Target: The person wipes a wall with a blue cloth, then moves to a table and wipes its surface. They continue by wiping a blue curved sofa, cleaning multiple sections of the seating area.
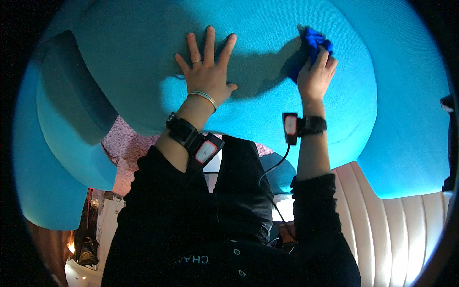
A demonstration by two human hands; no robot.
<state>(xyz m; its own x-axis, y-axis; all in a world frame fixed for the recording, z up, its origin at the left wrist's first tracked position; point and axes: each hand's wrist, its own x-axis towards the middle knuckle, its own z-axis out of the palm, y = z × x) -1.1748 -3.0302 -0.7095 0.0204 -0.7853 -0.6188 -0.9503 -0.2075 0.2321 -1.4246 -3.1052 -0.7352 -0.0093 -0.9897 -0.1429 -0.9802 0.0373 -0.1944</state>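
A turquoise fabric seat cushion [265,111] with a rounded front edge spreads out before me. My left hand [208,73] rests palm down on it with fingers spread, holding nothing. A ring is on one finger and metal bangles [204,97] circle the wrist. Farther right, my right hand [317,77] grips a crumpled blue cloth [315,41] against the fabric. Part of the cloth is hidden beneath the fingers. Each forearm wears a black strap with a small boxy device, one on the left [206,152] and one on the right [290,128].
A turquoise armrest [68,104] rises at the left, and another turquoise section [405,107] flanks the right. A black cable [276,165] hangs from the right forearm device. Pinkish carpet [125,143] shows below the cushion. A pale channelled upholstered panel [387,229] stands lower right.
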